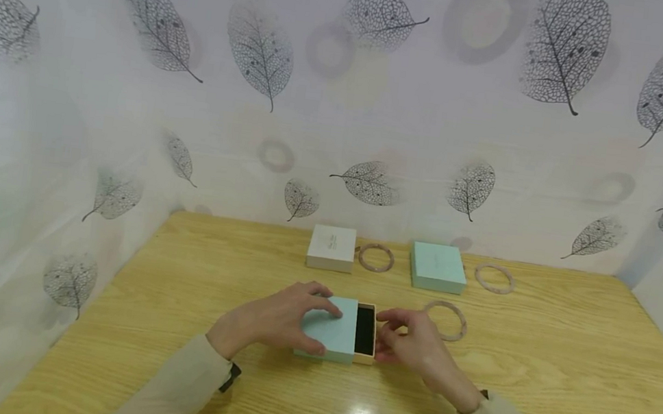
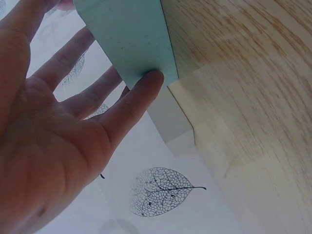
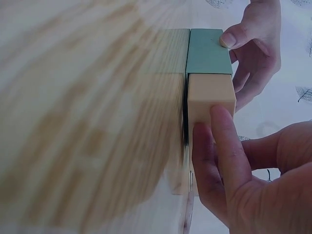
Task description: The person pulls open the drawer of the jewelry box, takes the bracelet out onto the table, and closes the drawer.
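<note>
A pale turquoise slide-out box (image 1: 329, 331) lies flat on the table. Out of the right end of its sleeve projects a tan inner tray (image 1: 362, 358) with a black lining (image 1: 365, 330). My left hand (image 1: 287, 315) grips the sleeve, thumb against the near side and fingers spread over the top. Two fingers of my right hand (image 3: 263, 185) touch the outer end of the tray in the right wrist view; thumb contact is unclear. Just behind the right hand lies a pale pinkish bracelet (image 1: 462, 332), partly hidden by it.
Toward the back stand a white box (image 1: 331, 248) and a second turquoise box (image 1: 438, 267), both closed. One bracelet (image 1: 376, 258) lies beside each, the other bracelet (image 1: 494, 278) at the far right. A leaf-patterned curtain (image 1: 373, 122) hangs along the table's back edge.
</note>
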Tool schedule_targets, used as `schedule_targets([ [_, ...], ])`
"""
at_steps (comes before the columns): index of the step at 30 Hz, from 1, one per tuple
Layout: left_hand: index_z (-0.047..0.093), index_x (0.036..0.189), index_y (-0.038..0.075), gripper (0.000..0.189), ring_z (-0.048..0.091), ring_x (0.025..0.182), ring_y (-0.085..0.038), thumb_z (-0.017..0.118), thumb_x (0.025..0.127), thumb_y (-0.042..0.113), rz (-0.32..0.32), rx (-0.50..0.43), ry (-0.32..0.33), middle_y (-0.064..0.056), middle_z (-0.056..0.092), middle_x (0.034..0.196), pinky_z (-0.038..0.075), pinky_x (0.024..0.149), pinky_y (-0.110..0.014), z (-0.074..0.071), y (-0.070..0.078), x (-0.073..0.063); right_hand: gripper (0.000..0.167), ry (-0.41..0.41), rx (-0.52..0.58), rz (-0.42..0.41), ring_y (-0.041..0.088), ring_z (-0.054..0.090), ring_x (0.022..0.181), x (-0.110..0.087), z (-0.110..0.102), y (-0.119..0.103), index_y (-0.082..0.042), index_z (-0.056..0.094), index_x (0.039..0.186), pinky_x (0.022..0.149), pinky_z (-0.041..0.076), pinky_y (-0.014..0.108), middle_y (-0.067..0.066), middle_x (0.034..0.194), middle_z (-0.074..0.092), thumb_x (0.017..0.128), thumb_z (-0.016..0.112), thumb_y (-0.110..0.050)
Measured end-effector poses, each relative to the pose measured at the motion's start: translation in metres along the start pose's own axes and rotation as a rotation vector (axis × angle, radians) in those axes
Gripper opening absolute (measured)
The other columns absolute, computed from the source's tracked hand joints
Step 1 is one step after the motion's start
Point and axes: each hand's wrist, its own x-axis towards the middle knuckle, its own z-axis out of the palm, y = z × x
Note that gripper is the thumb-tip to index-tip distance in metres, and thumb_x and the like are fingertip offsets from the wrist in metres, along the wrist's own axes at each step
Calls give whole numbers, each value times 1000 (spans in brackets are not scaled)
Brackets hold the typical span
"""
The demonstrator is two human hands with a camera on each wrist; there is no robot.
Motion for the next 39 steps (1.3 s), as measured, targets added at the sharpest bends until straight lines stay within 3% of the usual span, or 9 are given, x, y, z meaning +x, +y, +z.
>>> schedule_targets([
  [24, 66, 135, 26, 55, 44, 143, -35, 82, 85, 40, 6, 11, 7, -10, 46, 156, 42, 116, -55, 2, -1, 0, 34, -43, 1, -16, 20, 73, 81, 0, 0, -1, 13, 57, 133, 71, 65, 32, 19, 101, 64, 101, 53, 3],
  [39, 65, 136, 25, 55, 45, 141, -34, 82, 85, 39, 10, 13, 7, -11, 46, 156, 44, 115, -54, 1, -1, 1, 33, -23, 21, 13, 18, 71, 80, 4, 4, -4, 12, 59, 131, 71, 65, 32, 17, 98, 65, 100, 53, 6],
])
